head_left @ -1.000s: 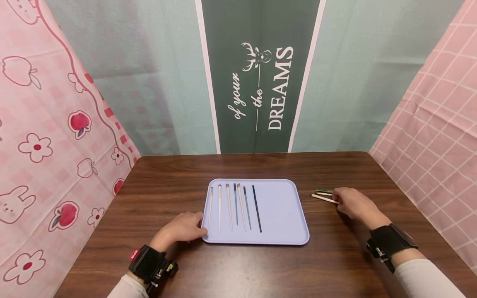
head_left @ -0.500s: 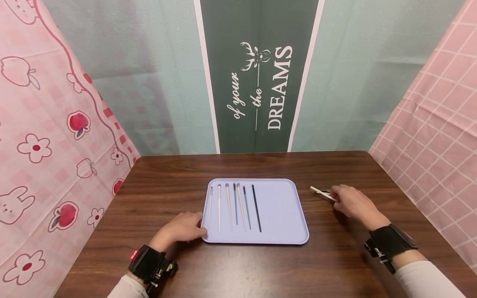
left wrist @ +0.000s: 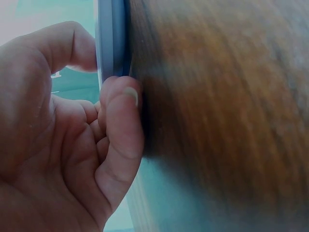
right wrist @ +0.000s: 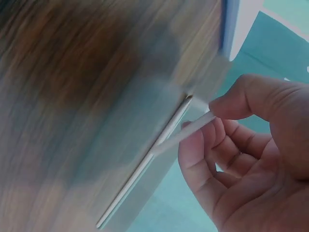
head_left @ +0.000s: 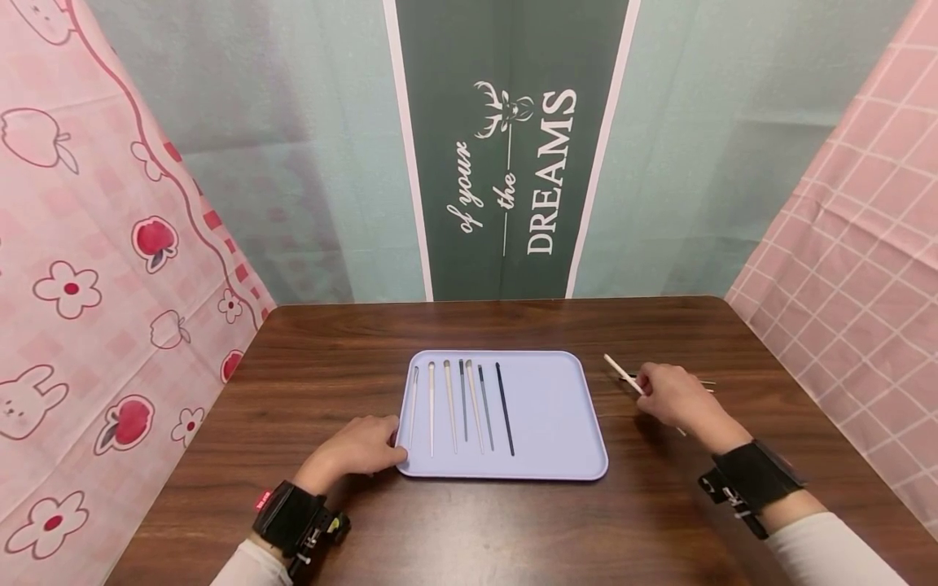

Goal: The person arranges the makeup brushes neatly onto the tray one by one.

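A lavender tray (head_left: 553, 423) lies mid-table. My left hand (head_left: 364, 445) grips its near left corner; in the left wrist view the thumb is on one side of the tray rim (left wrist: 112, 38) and curled fingers on the other. To the right of the tray, my right hand (head_left: 677, 396) pinches a pale makeup brush (head_left: 621, 373) between thumb and fingers, its far end tilted up. In the right wrist view the held brush (right wrist: 186, 134) slants across another pale brush (right wrist: 145, 164) lying on the table. My right hand partly hides the brushes beneath it.
Several thin makeup brushes lie roughly side by side on the tray's left half, among them a black brush (head_left: 506, 411) and a white-handled brush (head_left: 431, 411). The brown wooden table (head_left: 454, 529) is bordered by a green curtain (head_left: 322, 163) behind and pink cloths at the sides.
My right hand has picked a pale brush off the loose ones and shifted slightly left with it, uncovering brush ends on its right. The left hand and tray stay put.
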A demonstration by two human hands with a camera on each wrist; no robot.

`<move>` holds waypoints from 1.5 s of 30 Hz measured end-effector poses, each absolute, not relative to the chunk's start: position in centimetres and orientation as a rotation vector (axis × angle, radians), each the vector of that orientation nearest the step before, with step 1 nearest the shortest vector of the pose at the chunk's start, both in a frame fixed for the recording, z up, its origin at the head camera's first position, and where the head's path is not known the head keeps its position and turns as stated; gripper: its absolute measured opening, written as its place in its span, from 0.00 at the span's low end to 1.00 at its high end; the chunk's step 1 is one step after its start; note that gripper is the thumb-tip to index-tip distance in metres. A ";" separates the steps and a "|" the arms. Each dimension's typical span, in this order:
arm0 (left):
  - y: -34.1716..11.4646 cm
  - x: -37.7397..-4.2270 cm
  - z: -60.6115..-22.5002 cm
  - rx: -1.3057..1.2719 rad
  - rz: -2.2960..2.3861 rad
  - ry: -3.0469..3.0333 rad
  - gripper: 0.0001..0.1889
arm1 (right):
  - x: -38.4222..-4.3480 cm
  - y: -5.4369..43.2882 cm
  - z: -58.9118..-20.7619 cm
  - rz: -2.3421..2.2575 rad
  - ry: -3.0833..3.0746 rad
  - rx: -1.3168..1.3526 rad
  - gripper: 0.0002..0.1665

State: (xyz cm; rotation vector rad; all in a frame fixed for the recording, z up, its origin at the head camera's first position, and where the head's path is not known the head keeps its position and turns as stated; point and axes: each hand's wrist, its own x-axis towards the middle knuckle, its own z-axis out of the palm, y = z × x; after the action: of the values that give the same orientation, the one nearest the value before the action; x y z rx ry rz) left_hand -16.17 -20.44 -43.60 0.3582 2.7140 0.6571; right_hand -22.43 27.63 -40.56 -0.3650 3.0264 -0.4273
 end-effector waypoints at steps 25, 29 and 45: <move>-20.3 -16.1 -43.5 0.356 0.654 2.715 0.09 | -21.9 24.5 -39.4 -0.485 2.947 -0.208 0.08; -20.3 -16.1 -43.5 0.354 0.655 2.713 0.09 | -21.9 23.8 -39.4 -0.494 2.943 -0.188 0.07; -20.2 -16.1 -43.5 0.340 0.649 2.714 0.09 | -21.6 20.6 -39.7 -0.500 2.948 -0.203 0.10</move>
State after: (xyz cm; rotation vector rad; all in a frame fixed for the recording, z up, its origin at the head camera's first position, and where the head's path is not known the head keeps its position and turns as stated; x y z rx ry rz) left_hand -16.15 -20.25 -43.51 0.3396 2.7143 0.6487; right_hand -21.57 20.56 -39.69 -0.2030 2.9483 -0.5001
